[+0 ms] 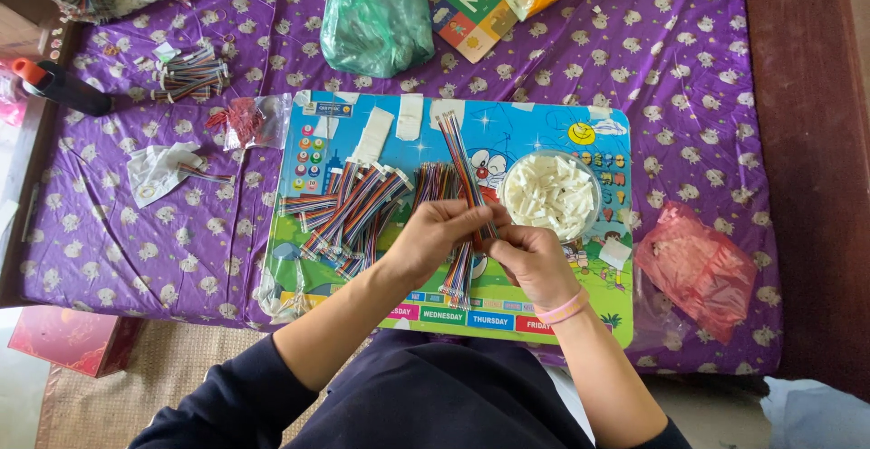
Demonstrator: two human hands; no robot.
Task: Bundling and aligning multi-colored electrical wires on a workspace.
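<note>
Two hands meet over a cartoon board (544,123) lying on a purple cloth (689,59). Head view, the only one:

Left hand (435,236) is closed, fingers pinched on a long ribbon cable (462,164) of many-coloured wires. Right hand (530,263) is closed too, gripping the same cable just beside the left. Pink band on the right wrist. Cable runs from the board's upper middle down through both hands; its lower end hangs out below them near the board's bottom edge.

Left of the hands: pile of cut cables (349,209) on the board, fanned and overlapping. Right of the hands, near: clear bowl (549,195) full of white connectors. White paper strips (373,134) lie along the board's top.

Off the board: green bag (376,19) at the top, pink bag (696,268) at right, cable bundle (190,76) upper left, black bottle (63,86) with an orange cap at far left, red box (77,340) on the floor.
</note>
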